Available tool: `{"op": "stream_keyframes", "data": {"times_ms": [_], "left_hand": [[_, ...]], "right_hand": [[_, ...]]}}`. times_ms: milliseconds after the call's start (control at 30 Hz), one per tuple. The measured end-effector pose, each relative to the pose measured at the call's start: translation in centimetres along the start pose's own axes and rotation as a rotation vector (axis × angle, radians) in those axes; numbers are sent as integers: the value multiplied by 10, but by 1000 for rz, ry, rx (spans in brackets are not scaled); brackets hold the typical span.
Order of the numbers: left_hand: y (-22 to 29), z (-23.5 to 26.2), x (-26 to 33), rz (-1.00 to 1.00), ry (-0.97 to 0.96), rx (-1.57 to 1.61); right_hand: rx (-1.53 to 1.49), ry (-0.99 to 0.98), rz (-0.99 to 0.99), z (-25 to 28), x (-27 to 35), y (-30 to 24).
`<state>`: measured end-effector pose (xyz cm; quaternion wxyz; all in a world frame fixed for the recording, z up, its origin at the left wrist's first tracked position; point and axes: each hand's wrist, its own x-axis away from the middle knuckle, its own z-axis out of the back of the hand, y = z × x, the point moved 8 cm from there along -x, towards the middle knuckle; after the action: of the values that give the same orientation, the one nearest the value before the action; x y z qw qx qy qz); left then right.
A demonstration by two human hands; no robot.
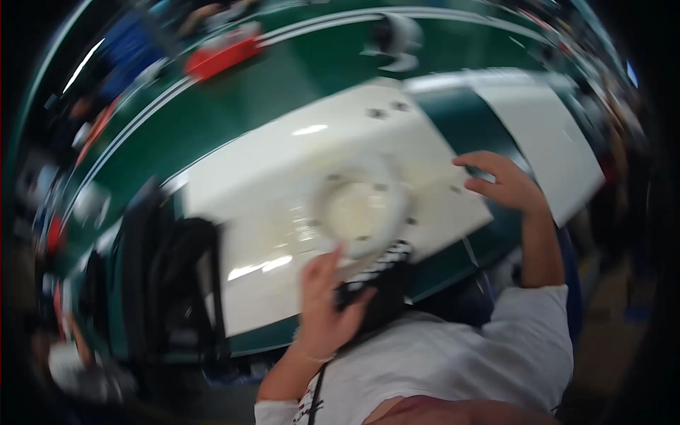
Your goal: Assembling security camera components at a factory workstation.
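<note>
A white round ring-shaped part [394, 212], blurred by motion, lies on a large white board [248, 170] with a few small dark marks along it. My left hand [327, 301] is at the ring's lower left edge, thumb and fingers apart; whether the fingertips touch the ring cannot be made out. Farther right, my right hand [506, 183] hovers by the board's right edge, thumb apart from the curved fingers and nothing between them. Between my body and the ring is a black thing [382, 290] with white markings, partly behind my left hand.
Left of the board sits a black bag-like item [170, 276] with straps. A second white panel [542, 134] lies to the right on the green table [312, 60]. At the back are a red tray [225, 57] and a white and black rounded object [400, 42].
</note>
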<state>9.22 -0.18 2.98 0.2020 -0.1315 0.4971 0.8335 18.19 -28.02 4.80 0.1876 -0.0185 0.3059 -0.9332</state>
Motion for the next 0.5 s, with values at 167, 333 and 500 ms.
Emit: {"op": "stream_keyframes", "data": {"times_ms": [167, 333, 500], "left_hand": [[2, -4, 12, 84, 93, 58], [2, -12, 14, -5, 72, 149], [-9, -12, 15, 133, 56, 166]], "right_hand": [[-464, 882, -345, 41, 197, 120], [-49, 929, -874, 1, 375, 198], [242, 953, -1204, -43, 418, 235]]}}
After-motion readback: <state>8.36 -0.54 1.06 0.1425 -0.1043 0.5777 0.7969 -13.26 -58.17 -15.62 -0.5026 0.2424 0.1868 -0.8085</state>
